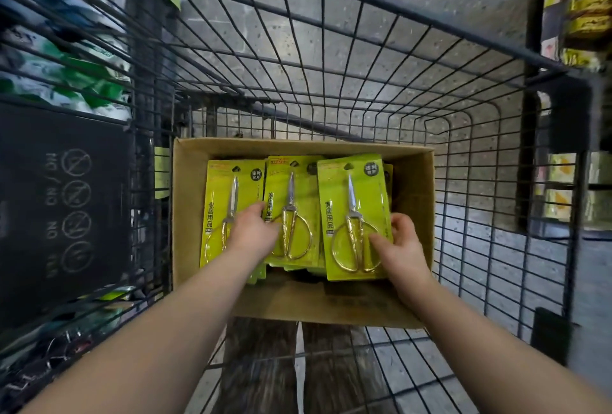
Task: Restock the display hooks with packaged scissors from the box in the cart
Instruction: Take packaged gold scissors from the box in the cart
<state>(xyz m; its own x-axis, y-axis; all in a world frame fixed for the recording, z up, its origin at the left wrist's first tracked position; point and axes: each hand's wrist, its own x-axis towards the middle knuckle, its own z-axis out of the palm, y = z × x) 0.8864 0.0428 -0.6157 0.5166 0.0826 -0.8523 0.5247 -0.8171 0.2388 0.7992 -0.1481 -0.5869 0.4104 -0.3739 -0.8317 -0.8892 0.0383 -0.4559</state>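
1. Since each pack is a thin, stiff, glossy card with steel scissors sealed on it, I judge the right pack point(354, 214) light but slippery, best pinched at an edge.
2. My right grip point(400, 241) clasps its lower right edge, thumb on the front.
3. My left grip point(253, 231) curls between the left pack point(228, 188) and the middle pack point(298, 201); I cannot tell whether it holds either.
4. All lie in the box point(414, 188) in the cart point(480, 181).

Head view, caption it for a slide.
Right hand grips a scissors pack; left hand touches another pack in the box.
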